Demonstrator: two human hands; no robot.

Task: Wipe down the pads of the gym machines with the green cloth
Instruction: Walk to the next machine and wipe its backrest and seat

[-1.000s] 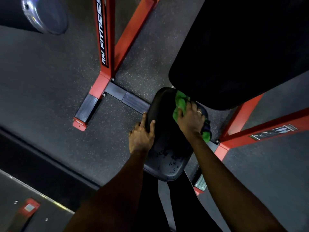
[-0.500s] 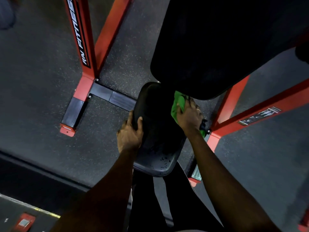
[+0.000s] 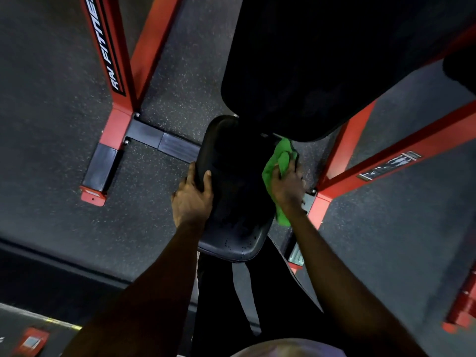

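The green cloth (image 3: 279, 163) lay bunched against the right edge of the seat pad (image 3: 231, 202), toward the pad's far end. The right hand (image 3: 288, 186) covered the cloth, with its fingers curled over the fabric and holding it against the side of the pad. One end of the cloth projected beyond the fingertips, and another hung out below the wrist. The left hand (image 3: 192, 199) gripped the opposite, left edge of the seat pad, thumb on the top surface and fingers wrapped round the rim. Dark specks marked the near end of the seat pad. A large black back pad (image 3: 309, 60) overhung the far end of the seat pad. To the left of the seat pad stood a red upright (image 3: 121, 106) with white lettering. To its right ran a red beam (image 3: 425, 140) bearing a label plate (image 3: 389, 166). A dark speckled floor (image 3: 51, 150) lay beneath the seat pad.
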